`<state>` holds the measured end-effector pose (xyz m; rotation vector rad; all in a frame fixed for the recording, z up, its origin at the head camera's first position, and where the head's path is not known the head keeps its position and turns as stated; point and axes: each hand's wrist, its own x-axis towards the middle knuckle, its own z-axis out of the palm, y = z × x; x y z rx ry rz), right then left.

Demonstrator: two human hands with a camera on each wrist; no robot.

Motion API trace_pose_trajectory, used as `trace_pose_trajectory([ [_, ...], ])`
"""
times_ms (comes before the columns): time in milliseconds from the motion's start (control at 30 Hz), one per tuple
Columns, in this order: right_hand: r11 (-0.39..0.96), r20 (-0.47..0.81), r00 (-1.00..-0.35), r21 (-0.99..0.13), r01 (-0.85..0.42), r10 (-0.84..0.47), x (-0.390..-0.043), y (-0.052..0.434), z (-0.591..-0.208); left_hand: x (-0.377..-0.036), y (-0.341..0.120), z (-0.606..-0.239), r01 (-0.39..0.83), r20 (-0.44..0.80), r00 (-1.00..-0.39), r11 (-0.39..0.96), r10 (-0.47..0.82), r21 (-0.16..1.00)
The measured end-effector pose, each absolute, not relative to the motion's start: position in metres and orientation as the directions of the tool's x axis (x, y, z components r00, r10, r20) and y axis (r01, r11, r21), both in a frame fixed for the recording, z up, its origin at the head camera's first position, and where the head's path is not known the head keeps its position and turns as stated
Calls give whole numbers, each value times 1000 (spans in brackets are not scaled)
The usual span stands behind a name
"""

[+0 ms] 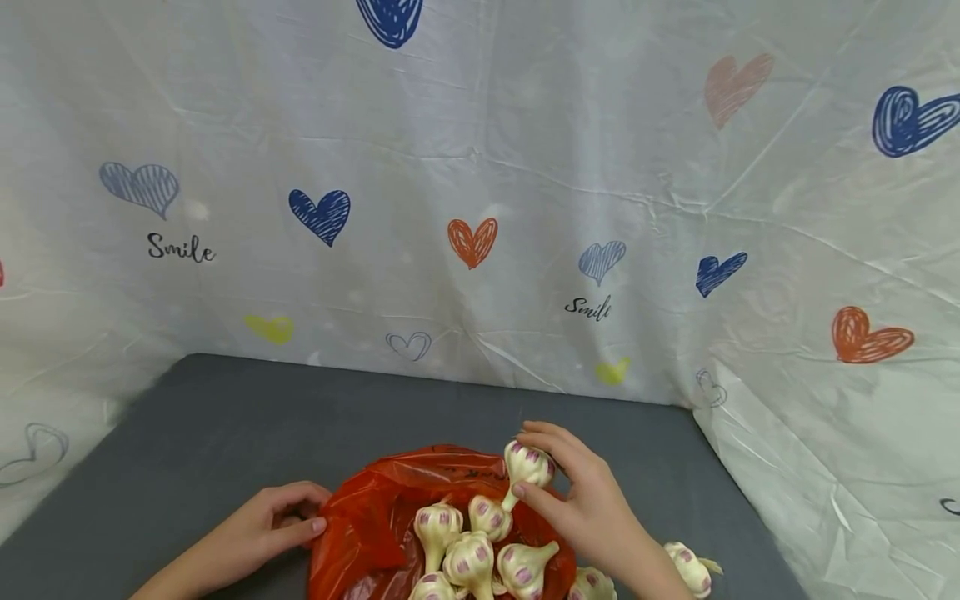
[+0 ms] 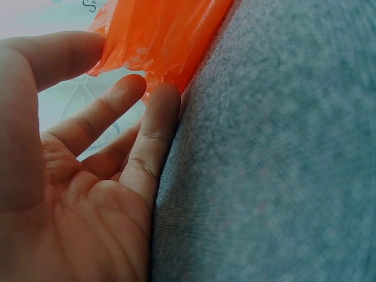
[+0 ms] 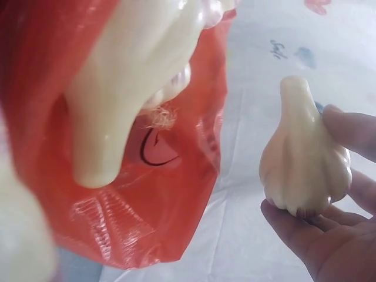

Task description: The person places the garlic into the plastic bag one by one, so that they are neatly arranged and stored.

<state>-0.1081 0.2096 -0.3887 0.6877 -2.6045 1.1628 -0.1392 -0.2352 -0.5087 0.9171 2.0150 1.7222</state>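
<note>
Orange plastic, a thin crinkled bag (image 1: 375, 517), lies on the grey table (image 1: 210, 433) with a heap of garlic bulbs (image 1: 472, 550) on it. The right hand (image 1: 581, 492) pinches one garlic bulb (image 1: 527, 465) between thumb and fingertips, just above the far edge of the heap. The left hand (image 1: 258, 525) rests on the table at the bag's left edge, thumb and fingers touching the plastic. The head view cuts off the nearest bulbs and both forearms at its lower edge, and a loose bulb (image 1: 690, 567) lies beside the right wrist. Only the right wrist view shows the held bulb's stem pointing up; the left wrist view shows relaxed, nearly straight fingers (image 2: 117, 106) against the bag's folds.
</note>
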Motion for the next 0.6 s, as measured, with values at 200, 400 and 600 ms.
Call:
trace_pose_trajectory([
  [200,554,375,-856,-653,-517,-357,-111,201,-387,-137,-237,-508,249,148,-741,63,655,967],
  [400,521,356,-849,-674,-523,-391,-112,193,-385,-138,-237,-509,240,149,-736,49,660,970],
  [600,499,361,-834,-676,-542,-417,-113,183,-385,-138,-236,-510,270,169,-740,57,651,961],
])
